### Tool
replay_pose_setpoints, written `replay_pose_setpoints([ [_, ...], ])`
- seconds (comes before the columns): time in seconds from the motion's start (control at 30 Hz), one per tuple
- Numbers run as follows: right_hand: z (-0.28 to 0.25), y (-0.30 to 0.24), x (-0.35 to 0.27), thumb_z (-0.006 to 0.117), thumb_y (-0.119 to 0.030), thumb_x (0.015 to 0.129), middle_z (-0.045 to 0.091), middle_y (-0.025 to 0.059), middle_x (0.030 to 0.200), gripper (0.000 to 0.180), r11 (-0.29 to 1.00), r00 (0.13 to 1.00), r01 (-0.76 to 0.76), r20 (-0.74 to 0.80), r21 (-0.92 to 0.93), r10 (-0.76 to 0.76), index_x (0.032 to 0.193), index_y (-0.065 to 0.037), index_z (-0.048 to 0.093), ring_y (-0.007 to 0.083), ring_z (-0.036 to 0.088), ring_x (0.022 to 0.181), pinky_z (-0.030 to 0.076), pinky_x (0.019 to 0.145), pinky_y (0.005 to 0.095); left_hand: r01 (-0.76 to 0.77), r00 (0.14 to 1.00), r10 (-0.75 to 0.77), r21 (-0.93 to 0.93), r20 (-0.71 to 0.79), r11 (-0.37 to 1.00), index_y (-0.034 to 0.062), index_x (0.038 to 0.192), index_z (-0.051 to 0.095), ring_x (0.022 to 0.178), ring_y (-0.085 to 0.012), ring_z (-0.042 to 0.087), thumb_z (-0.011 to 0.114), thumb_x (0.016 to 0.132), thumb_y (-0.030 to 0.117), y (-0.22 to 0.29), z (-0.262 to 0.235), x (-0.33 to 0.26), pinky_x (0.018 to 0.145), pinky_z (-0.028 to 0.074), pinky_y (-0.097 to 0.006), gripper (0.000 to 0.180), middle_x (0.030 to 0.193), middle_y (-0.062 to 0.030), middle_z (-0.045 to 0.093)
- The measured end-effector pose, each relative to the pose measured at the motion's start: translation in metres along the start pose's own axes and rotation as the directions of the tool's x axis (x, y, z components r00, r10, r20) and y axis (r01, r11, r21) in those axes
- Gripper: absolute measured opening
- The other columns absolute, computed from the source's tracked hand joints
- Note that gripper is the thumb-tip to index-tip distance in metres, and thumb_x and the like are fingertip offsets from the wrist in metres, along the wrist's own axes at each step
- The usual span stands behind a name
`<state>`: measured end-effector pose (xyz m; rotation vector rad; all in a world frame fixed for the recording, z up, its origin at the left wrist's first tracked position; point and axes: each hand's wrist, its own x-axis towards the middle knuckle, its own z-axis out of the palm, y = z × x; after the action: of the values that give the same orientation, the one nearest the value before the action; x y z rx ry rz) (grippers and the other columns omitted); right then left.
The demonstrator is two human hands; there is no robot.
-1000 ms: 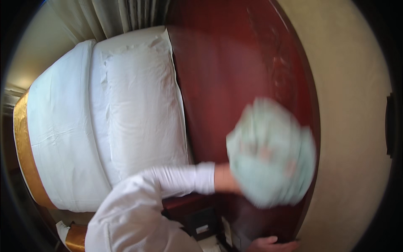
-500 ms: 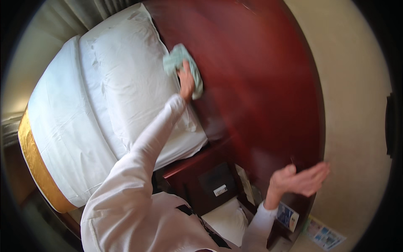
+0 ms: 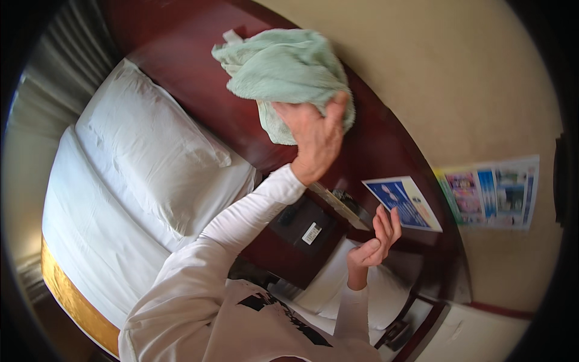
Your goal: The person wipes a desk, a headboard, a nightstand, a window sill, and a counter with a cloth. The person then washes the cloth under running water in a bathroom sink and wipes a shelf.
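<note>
Near right, my right hand (image 3: 369,246) hung open, loosely cupped, by a flat blue-and-white card (image 3: 416,208). Left, a creased white pillow (image 3: 157,145) lay. Farther off, my left hand (image 3: 315,137) gripped a fuzzy, rumpled pale-green cloth (image 3: 286,66) before the smooth dark-red headboard (image 3: 181,54).

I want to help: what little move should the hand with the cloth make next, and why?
Perhaps the left hand should slide the green cloth along the red headboard, because it holds the bunched cloth right over that board.
</note>
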<state>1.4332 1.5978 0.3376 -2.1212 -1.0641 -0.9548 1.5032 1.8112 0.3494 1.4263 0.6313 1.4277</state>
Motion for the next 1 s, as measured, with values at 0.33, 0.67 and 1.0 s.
replay_pose_setpoints([
  [0.33, -0.085, 0.022, -0.079, 0.03, -0.012, 0.098, 0.065, 0.0209, 0.105, 0.035, 0.977, 0.977, -0.212, 0.015, -0.028, 0.212, 0.103, 0.009, 0.058, 0.0406, 0.05, 0.115, 0.046, 0.094, 0.0453, -0.668, 0.644, 0.517, 0.085, 0.564, 0.739, 0.0373, 0.128, 0.053, 0.125, -0.0355, 0.04, 0.067, 0.069, 0.044, 0.048, 0.052, -0.191, 0.094, 0.029, -0.068, 0.061, 0.134, -0.006, 0.049],
  [0.67, -0.183, 0.04, -0.189, 0.032, -0.002, 0.089, 0.064, 0.0201, 0.1, 0.033, 0.805, 0.819, -0.568, -0.021, -0.172, 0.573, 0.099, 0.009, 0.062, 0.0334, 0.053, 0.111, 0.05, 0.088, 0.0405, -0.332, 0.803, -0.064, 0.534, 0.592, 0.777, 0.0407, 0.123, 0.056, 0.112, -0.0438, 0.046, 0.067, 0.07, 0.043, -0.116, 0.004, -0.245, 0.087, 0.036, -0.062, 0.053, 0.124, -0.0142, 0.053],
  [1.0, -0.229, 0.022, -0.236, 0.03, -0.01, 0.095, 0.066, 0.0146, 0.094, 0.038, 0.7, 0.756, -0.63, -0.06, -0.336, 0.652, 0.095, 0.007, 0.064, 0.0329, 0.055, 0.107, 0.049, 0.083, 0.0391, -0.695, 0.256, 0.51, -0.211, 0.821, 0.688, 0.0498, 0.121, 0.054, 0.117, -0.0484, 0.037, 0.06, 0.076, 0.05, 0.038, 0.093, -0.437, 0.083, 0.026, -0.077, 0.045, 0.124, -0.0098, 0.051],
])
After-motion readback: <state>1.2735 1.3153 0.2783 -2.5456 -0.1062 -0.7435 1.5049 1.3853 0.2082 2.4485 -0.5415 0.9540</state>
